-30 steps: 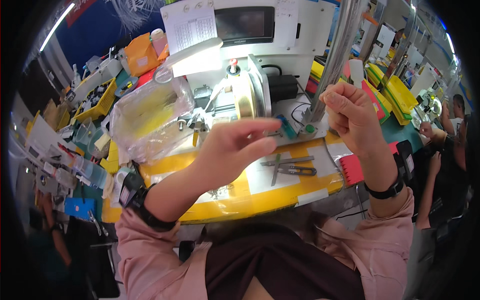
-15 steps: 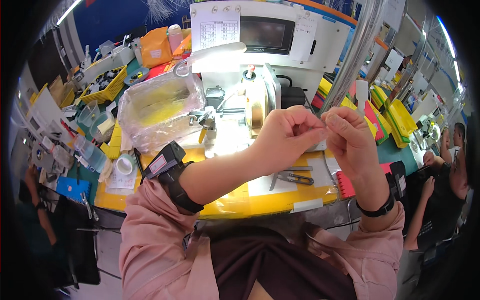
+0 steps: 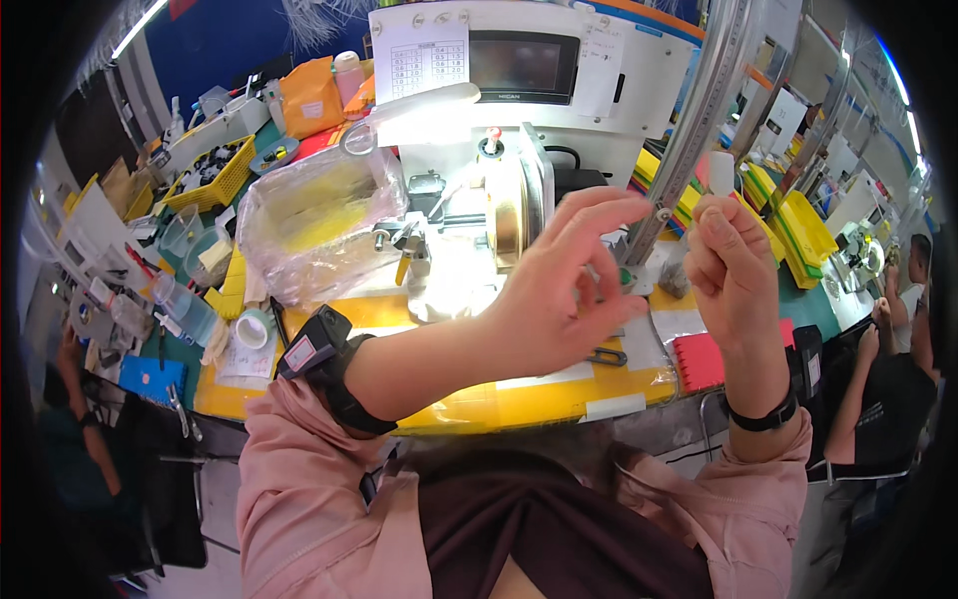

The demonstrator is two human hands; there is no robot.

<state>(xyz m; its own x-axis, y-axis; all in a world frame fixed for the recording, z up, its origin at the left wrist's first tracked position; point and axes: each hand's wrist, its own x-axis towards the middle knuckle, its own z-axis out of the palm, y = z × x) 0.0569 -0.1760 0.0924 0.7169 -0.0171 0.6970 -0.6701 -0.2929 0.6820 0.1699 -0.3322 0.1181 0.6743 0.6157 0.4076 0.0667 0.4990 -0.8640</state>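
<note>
My left hand (image 3: 571, 280) is raised over the work table with its fingers spread and nothing visible in them. To its right, my right hand (image 3: 733, 262) is held up with thumb and fingertips pinched together; anything between them is too small to make out. The two hands are apart. Behind my left hand stands a lit bench machine with a gold-coloured wheel (image 3: 507, 215). A pair of thread snips (image 3: 609, 356) lies on the table under my left hand, mostly hidden by it.
A plastic-lined tray (image 3: 261, 240) stands left of the machine under a bright lamp (image 3: 424, 108). A metal post (image 3: 689, 130) rises beside my right hand, near a red pad (image 3: 696, 359). A tape roll (image 3: 252, 329) lies at left. Another person (image 3: 878, 389) sits at far right.
My hands were together at the fingertips and have come apart. The left hand has opened and dropped slightly; the right has moved to the right, still pinched.
</note>
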